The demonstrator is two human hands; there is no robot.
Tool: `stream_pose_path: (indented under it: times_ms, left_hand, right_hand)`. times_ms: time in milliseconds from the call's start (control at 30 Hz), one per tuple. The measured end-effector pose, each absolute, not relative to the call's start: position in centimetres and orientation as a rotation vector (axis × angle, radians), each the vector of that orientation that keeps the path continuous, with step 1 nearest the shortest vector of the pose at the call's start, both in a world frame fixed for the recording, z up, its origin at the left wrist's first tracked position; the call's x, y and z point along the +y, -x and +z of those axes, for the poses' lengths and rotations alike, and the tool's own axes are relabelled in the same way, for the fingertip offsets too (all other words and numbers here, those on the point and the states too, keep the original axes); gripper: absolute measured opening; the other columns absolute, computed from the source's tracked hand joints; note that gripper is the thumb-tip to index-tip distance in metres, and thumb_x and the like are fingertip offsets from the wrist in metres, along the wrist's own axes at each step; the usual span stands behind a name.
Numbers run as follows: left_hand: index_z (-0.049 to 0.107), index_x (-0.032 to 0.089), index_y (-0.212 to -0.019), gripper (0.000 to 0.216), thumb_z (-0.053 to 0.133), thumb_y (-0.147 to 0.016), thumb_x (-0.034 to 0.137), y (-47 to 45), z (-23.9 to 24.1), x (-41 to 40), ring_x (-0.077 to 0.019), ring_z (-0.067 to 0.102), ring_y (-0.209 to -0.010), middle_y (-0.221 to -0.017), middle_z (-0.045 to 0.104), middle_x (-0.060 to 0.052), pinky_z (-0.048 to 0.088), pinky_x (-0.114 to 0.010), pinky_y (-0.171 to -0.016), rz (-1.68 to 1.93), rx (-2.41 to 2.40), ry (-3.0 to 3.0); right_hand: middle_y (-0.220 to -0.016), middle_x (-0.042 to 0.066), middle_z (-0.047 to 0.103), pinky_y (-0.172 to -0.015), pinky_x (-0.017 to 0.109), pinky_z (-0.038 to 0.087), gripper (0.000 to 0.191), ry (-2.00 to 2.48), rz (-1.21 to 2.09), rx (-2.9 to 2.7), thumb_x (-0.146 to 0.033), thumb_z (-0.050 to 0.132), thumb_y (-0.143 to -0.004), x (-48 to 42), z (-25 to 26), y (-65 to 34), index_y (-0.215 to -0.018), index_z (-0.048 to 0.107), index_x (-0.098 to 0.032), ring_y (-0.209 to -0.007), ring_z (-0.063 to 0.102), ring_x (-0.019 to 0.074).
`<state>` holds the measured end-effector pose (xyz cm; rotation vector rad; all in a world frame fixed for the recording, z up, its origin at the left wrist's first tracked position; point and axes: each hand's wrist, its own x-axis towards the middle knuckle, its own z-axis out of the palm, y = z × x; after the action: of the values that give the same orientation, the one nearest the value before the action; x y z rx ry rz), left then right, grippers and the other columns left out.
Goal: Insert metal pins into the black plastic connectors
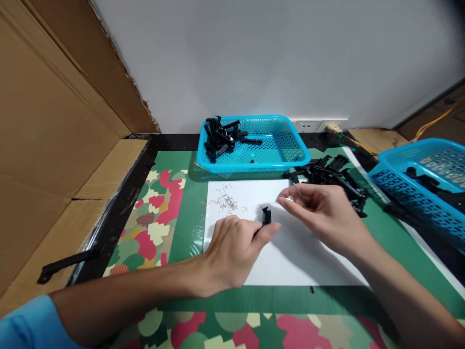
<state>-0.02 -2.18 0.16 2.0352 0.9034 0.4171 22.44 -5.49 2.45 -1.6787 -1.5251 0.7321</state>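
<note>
My left hand [236,247] is closed round a small black plastic part [266,216], whose notched end sticks up between thumb and forefinger. To its right, my right hand [319,208] hovers above the white sheet [290,266] with thumb and forefinger pinched together. Whatever is at those fingertips is too small to make out. The two hands are apart. Beyond my left hand, a heap of tiny thin brownish wire-like pieces [227,202] lies on the sheet, with several strays around it.
At the back stands a blue basket [254,167] with black parts [221,138] at its left end. A pile of black parts [337,174] lies behind my right hand. Another blue basket [417,186] is at far right. Cardboard [54,97] walls the left side; a black strip [65,264] lies there.
</note>
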Motion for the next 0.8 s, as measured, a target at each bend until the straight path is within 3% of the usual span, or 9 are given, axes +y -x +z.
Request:
stream_pose_path:
  times_ms: [100, 200, 400, 800]
  left_hand:
    - [0.054, 0.021, -0.062, 0.072, 0.021, -0.118, 0.052, -0.1, 0.2, -2.3, -0.0183, 0.041, -0.061, -0.06, 0.048, 0.0, 0.04, -0.042, -0.086, 0.396, 0.853, -2.306]
    - [0.064, 0.02, -0.069, 0.072, 0.019, -0.118, 0.049, -0.1, 0.0, -2.2, -0.0221, 0.049, -0.067, -0.062, 0.052, -0.003, 0.04, -0.05, -0.095, 0.323, 0.812, -2.418]
    - [0.07, 0.018, -0.075, 0.076, 0.015, -0.118, 0.049, 0.0, 0.0, -2.0, -0.0239, 0.051, -0.068, -0.067, 0.058, -0.007, 0.041, -0.051, -0.094, 0.255, 0.789, -2.497]
    - [0.069, 0.019, -0.074, 0.078, 0.014, -0.118, 0.052, 0.0, -0.1, -1.8, -0.0219, 0.046, -0.065, -0.066, 0.054, -0.004, 0.04, -0.047, -0.091, 0.246, 0.774, -2.459]
  right_hand:
    - [-0.06, -0.004, 0.039, -0.05, 0.028, 0.027, 0.037, 1.734, 0.714, -1.583, -0.049, 0.069, -0.1, -5.4, 1.9, -22.2, -0.082, 0.076, -0.017, -0.057, 0.035, 0.0129]
    - [-0.059, -0.004, 0.037, -0.05, 0.028, 0.026, 0.037, 1.761, 0.694, -1.564, -0.048, 0.066, -0.1, -5.8, 1.3, -21.6, -0.081, 0.076, -0.017, -0.057, 0.035, 0.0132]
    - [-0.058, -0.006, 0.033, -0.052, 0.029, 0.025, 0.034, 1.767, 0.687, -1.633, -0.044, 0.066, -0.101, -6.3, 0.8, -21.2, -0.078, 0.074, -0.019, -0.055, 0.032, 0.0128]
    - [-0.055, -0.006, 0.036, -0.051, 0.029, 0.026, 0.031, 1.769, 0.623, -1.767, -0.039, 0.065, -0.102, -6.4, 1.1, -21.4, -0.08, 0.074, -0.02, -0.052, 0.032, 0.0121]
